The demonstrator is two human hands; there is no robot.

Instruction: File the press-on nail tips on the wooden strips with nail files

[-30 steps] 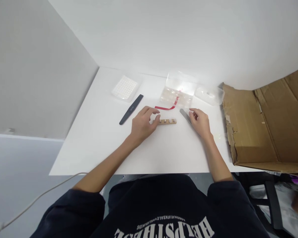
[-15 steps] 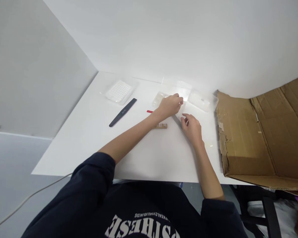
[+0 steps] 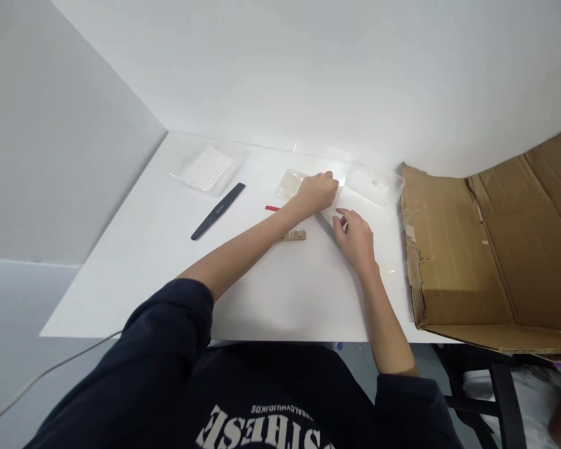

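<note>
My left hand (image 3: pixel 318 190) is closed over the right part of a clear plastic tray (image 3: pixel 287 183). Anything between its fingertips is hidden from me. Close to its right and nearer to me, my right hand (image 3: pixel 355 240) hovers over or rests on the table, fingers curved, with thumb and forefinger apart. A narrow grey strip (image 3: pixel 326 225) runs between the two hands. Partly behind my left forearm lie a small tan notched block (image 3: pixel 295 235) and a red strip (image 3: pixel 272 207).
A dark nail file (image 3: pixel 218 211) lies to the left on the white table (image 3: pixel 271 299). Behind it is a clear pack with a white gridded sheet (image 3: pixel 210 168). Another clear tray (image 3: pixel 371 189) stands at the back right. A cardboard box (image 3: pixel 453 249) occupies the right side.
The whole view has shifted slightly, so the table items appear a little further left. Both hands keep nearly the same pose and place over the table.
</note>
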